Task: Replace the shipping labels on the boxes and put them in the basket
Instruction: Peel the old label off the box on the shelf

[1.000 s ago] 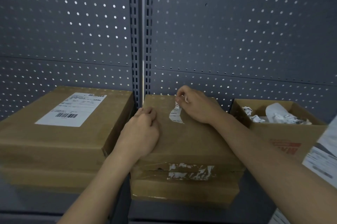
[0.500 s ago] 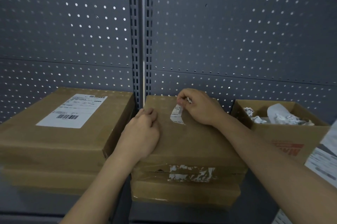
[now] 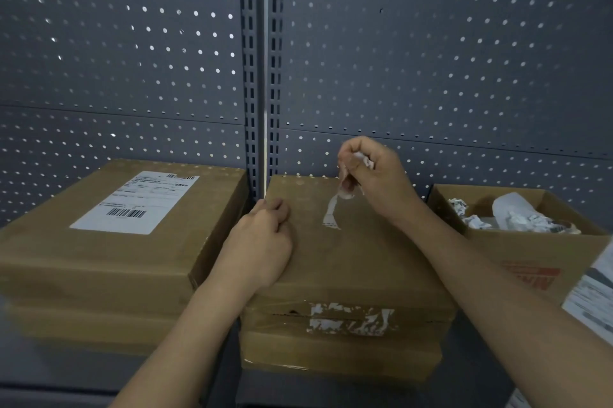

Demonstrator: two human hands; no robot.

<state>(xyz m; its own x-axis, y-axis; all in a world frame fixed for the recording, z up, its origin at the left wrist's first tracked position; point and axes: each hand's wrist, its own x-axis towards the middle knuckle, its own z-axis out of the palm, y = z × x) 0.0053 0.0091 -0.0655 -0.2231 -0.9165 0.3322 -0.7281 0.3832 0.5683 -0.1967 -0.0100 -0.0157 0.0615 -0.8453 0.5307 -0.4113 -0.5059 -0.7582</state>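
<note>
now the right hand (image 3: 371,175) has pulled the pinched label strip (image 3: 331,211) higher off the box (image 3: 358,261) top near its back edge, the left hand (image 3: 262,241) an empty fist pressing its left edge, so it's nearly off

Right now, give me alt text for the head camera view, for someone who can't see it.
The right hand pinches a torn white label strip, peeling it off the middle box while the left hand rests curled on that box. A labelled box sits left; an open carton of crumpled paper right.
</note>
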